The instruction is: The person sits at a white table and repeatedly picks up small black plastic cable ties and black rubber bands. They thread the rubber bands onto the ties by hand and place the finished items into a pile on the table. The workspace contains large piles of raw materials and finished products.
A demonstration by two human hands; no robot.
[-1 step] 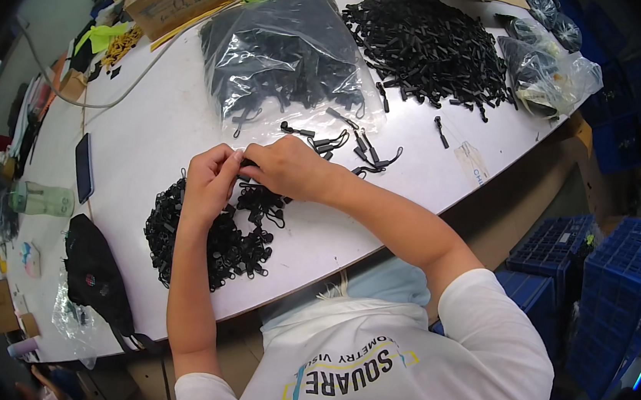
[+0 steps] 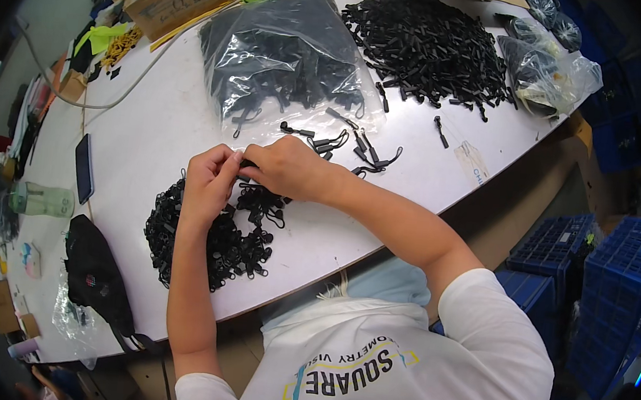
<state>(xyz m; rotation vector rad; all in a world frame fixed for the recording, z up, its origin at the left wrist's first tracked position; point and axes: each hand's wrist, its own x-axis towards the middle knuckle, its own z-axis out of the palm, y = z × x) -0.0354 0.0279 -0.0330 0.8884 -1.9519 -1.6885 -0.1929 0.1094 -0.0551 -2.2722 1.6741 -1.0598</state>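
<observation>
Pinching one small black pull point(image 2: 245, 166) between both hands point(image 2: 250, 172) — above the assembled pile point(image 2: 209, 239)

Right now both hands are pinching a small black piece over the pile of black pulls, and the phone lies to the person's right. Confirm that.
Not quite. In the head view both hands, left hand and right hand, do meet over the pile of black pulls, but the phone lies to the person's left, not right.

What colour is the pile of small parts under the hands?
Black pile of small parts, seen in the head view.
</observation>
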